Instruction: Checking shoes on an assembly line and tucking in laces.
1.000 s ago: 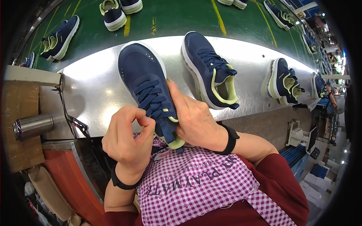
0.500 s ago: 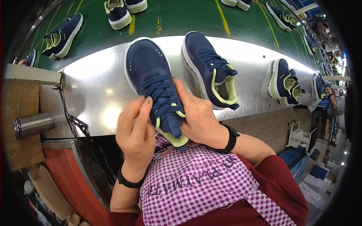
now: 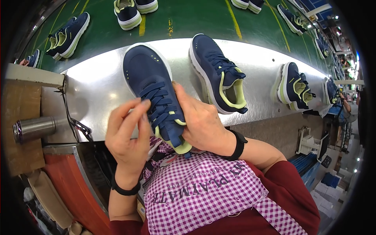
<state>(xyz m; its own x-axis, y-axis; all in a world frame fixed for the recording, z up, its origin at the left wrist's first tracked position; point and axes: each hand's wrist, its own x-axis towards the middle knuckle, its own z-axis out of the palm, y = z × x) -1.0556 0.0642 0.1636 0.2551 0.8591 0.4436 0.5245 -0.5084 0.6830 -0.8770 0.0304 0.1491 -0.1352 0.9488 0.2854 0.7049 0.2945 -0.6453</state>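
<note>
- The navy sneaker with yellow-green lining lies toe away from the person, its front part on the steel shelf and its heel over the near edge, close to the checked apron.
- The right hand grips the shoe from its right side; the fingers are curled around the collar and the thumb lies near the laces, probably to keep the shoe from turning.
- The left hand is at the left side of the shoe; its fingers are loosely spread and the tips touch the laces. I judge that it holds nothing firmly.
- A second navy sneaker lies just beside on the same shelf, and a pair of sneakers stands further to the right.
- A metal cylinder lies on the brown bench at the left.
- Behind the shelf runs a green conveyor belt with more sneakers on it; the room looks like a factory line.
</note>
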